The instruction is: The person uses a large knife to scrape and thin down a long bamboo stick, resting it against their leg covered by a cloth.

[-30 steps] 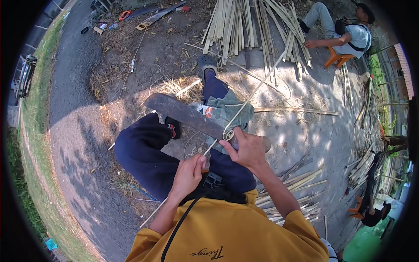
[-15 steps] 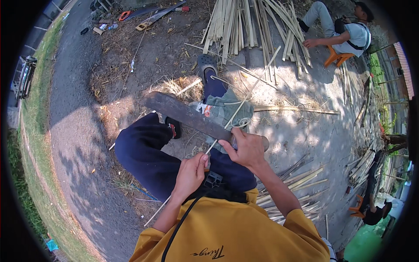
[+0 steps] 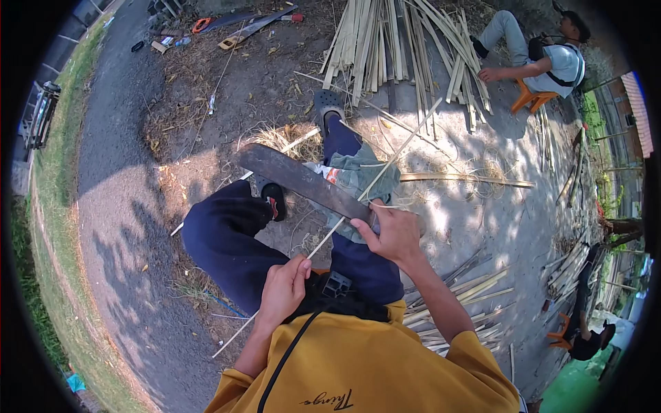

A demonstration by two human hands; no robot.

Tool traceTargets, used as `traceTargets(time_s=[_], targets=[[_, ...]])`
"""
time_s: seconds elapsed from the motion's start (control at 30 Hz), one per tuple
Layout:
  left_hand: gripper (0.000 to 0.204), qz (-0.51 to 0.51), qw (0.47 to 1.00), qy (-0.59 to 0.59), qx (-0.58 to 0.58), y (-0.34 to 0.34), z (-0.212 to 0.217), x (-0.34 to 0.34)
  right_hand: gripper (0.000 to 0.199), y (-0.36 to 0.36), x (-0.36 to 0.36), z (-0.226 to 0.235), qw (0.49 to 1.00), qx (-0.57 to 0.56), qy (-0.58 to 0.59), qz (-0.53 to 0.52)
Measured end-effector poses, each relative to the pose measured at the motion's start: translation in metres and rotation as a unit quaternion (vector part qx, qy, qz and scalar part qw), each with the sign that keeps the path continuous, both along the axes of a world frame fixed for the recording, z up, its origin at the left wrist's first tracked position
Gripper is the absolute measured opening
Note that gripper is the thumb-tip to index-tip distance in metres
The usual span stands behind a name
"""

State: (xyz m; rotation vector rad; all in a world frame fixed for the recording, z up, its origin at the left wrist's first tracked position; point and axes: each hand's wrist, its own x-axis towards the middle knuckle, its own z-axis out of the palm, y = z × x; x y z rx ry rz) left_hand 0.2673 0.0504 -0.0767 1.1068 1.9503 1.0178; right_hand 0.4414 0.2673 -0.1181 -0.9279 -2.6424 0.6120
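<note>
Cream strip (image 3: 326, 239), pinched in the left hand (image 3: 284, 289), crosses under the blade (image 3: 303, 179) the right hand (image 3: 394, 235) grips.

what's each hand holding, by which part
The left hand grips a thin pale strip partway along; the right hand holds a broad dark blade at its handle end.

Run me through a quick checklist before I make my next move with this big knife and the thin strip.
1. Right hand gripping the big knife at its handle end: ok.
2. Left hand closed on the thin strip: ok.
3. Left hand apart from the knife: ok, with a length of strip between them.
4. Right thumb off the cutting edge: cannot tell; it lies close to the knife.
5. Green cloth over the leg near the knife: ok.
6. Seated person out of the knife's way: ok, well off on an orange stool.
</note>
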Motion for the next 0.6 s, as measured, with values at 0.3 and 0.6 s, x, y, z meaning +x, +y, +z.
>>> traceTargets(time_s=[0.3,0.6], targets=[[0.028,-0.019,0.989,-0.016,-0.145,-0.052,0.02,-0.028,0.048,0.001,-0.003,0.003,1.0,-0.017,0.025,-0.005],[0.028,-0.021,0.991,0.107,-0.076,0.01,0.021,-0.026,0.048,0.003,0.002,0.001,0.999,-0.024,0.034,-0.021]])
